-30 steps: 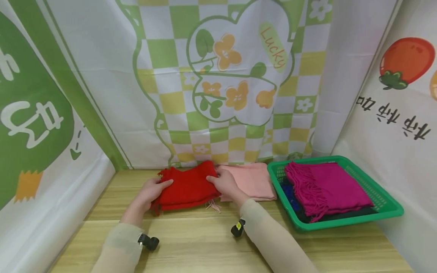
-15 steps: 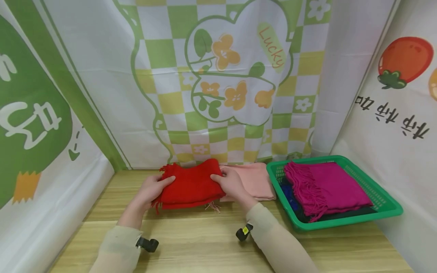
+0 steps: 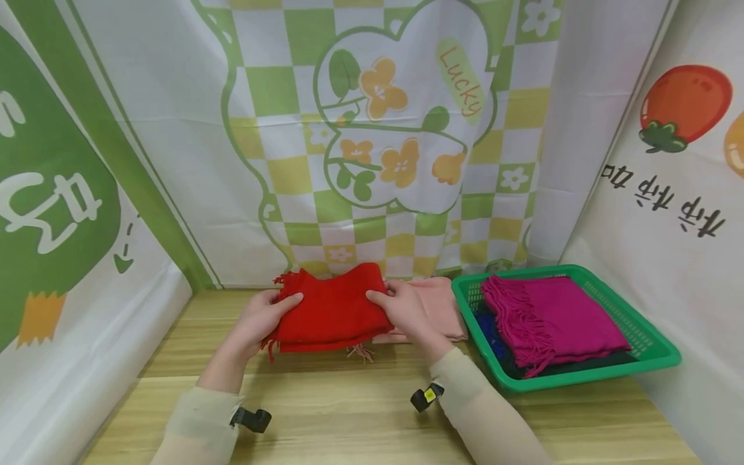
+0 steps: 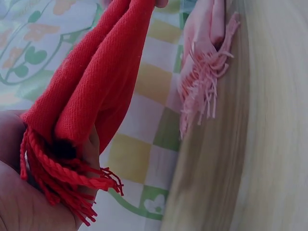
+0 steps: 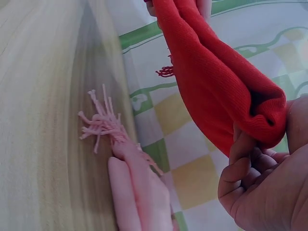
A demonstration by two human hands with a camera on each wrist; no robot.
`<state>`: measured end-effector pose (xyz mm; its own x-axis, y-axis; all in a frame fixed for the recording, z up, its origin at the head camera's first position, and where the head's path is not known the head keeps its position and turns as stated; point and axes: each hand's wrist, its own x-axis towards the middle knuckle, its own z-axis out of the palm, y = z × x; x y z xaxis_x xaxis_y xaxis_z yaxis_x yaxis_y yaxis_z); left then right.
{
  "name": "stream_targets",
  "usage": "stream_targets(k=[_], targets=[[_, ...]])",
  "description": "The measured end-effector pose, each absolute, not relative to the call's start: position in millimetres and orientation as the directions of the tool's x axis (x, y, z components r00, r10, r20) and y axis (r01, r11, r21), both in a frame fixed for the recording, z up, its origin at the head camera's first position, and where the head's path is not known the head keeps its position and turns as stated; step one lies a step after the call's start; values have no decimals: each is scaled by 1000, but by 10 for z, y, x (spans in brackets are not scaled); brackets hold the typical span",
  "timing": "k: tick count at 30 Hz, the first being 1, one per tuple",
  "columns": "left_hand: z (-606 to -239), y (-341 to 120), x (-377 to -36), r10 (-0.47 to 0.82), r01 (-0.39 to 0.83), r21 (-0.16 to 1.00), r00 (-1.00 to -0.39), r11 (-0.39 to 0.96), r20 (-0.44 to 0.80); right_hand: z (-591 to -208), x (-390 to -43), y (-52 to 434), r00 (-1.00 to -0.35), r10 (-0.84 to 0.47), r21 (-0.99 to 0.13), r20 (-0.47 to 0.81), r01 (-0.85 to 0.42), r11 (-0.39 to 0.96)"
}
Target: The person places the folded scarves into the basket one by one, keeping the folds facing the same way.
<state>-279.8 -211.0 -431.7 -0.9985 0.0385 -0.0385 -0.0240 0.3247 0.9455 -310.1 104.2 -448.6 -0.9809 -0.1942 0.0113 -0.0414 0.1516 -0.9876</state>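
Observation:
A folded red scarf (image 3: 334,310) with fringe is held up between both hands, above the table in the wrist views. My left hand (image 3: 261,318) grips its fringed left end, thumb on top; strands spill over the palm in the left wrist view. At the other end, my right hand (image 3: 405,313) pinches the fold, with fingers curled underneath (image 5: 240,168). Behind and right of the red scarf lies a folded pink scarf (image 3: 438,307), partly hidden by it and by my right hand. Pink fringe (image 4: 207,77) rests on the wood.
To the right stands a green basket (image 3: 657,352) with a folded magenta scarf (image 3: 572,316) on top and dark blue fabric (image 3: 494,336) beneath. A patterned curtain (image 3: 395,239) hangs at the table's back edge. White printed sheets (image 3: 657,258) flank the wooden table (image 3: 325,413).
Both hands have raised the red scarf and shifted it slightly to the right, over more of the pink scarf. The basket and its contents stay in place.

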Motion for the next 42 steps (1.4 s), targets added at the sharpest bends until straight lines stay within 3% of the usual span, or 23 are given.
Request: stream_targets(k=[5,21,42], targets=[[-4248,-2058,-2745,39,-15,942,-999,335,-30,-4402,-3014,1106,-979,-202,-991,24,-50,121],[-4060,-1838,-2594,80,63,951,-996,302,40,-4171,-2795,1370,-984,-157,-969,83,-117,218],[-3944,-1643,-2441,124,53,982,-992,180,31,-4037,-2662,1553,-978,-154,-982,143,-160,102]])
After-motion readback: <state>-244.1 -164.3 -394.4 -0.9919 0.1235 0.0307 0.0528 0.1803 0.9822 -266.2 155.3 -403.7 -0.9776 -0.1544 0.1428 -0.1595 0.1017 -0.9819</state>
